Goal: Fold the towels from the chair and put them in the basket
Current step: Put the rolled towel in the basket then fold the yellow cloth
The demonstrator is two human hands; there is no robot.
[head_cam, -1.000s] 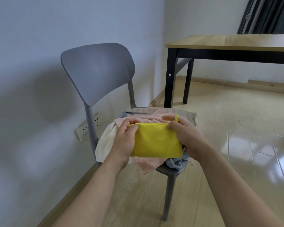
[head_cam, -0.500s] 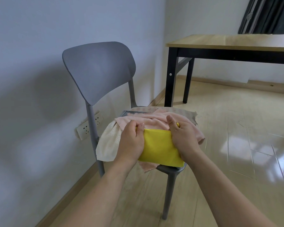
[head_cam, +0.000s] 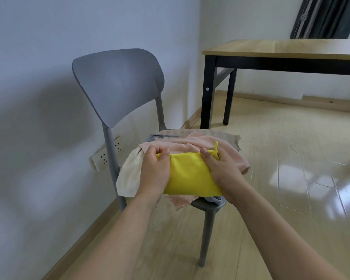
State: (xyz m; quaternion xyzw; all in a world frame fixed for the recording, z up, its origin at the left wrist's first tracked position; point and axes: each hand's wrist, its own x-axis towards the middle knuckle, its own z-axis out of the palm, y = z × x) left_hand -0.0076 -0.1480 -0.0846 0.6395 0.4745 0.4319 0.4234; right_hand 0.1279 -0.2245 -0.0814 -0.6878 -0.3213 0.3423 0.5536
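With the left hand (head_cam: 155, 174) at nine o'clock and the right hand (head_cam: 223, 174) at three both curled tight on the yellow towel (head_cam: 190, 174), line up its edges over the chair (head_cam: 117, 85) before creasing.

Both hands lowered the yellow towel (head_cam: 191, 174) onto the pile.

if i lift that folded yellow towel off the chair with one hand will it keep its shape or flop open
The folded yellow microfibre towel is probably floppy: its loose corner sticks up by the right hand, and both the right and left hand grip its ends. It looks thin, so likely light. Lifted by one end, it may well unfold over the grey plastic chair.
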